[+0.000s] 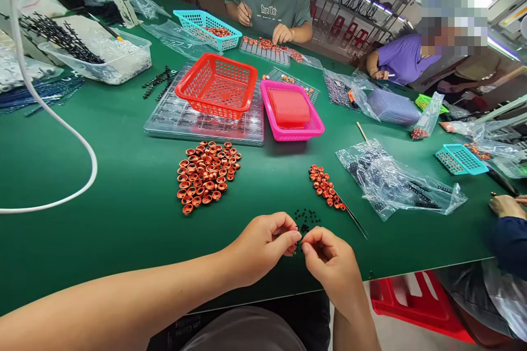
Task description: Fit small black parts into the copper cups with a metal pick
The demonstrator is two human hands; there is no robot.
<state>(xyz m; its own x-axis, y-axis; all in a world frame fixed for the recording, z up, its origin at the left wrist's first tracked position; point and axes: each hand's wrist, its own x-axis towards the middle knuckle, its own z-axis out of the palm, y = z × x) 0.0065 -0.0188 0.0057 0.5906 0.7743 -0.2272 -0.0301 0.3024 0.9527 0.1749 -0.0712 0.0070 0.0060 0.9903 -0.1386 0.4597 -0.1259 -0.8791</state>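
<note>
My left hand (263, 245) and my right hand (329, 263) meet fingertip to fingertip over the near edge of the green table (123, 175). Both are closed in a pinch on a tiny black piece that I cannot make out clearly. Just beyond the fingers lies a scatter of small black parts (305, 218). A heap of copper-coloured rings (206, 174) lies to the left. A smaller row of the same rings (326, 187) lies to the right, beside a thin metal rod (354, 220).
A red basket (217, 85) stands on clear moulded trays (181, 120), next to a pink tray (293, 127). Plastic bags with black parts (395, 181) lie right. A white cable (61, 115) loops left. Two people work across the table; another person's hand (506, 206) shows at the right edge.
</note>
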